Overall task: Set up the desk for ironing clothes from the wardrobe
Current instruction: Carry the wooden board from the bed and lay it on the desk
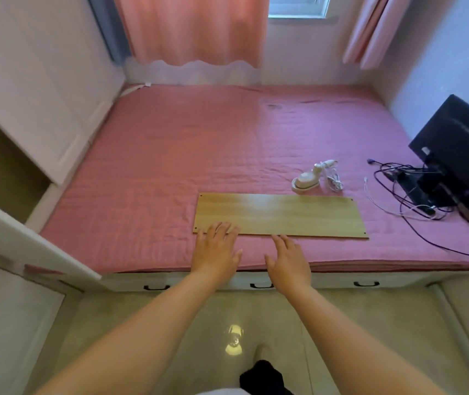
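Two bare forearms, extended forward from the lower edge of the view, roughly parallel and converging slightly toward the wrists. Left hand (216, 246): palm down, fingers straight and slightly spread, thumb out to the inner side, nothing in its grip. Right hand (288, 259): palm down, fingers straight and close together, thumb angled inward, nothing in its grip; sits a little nearer the body than the left.

Black monitor (461, 149) with tangled cables (415, 192), pink curtain (193, 29), window (298, 7)
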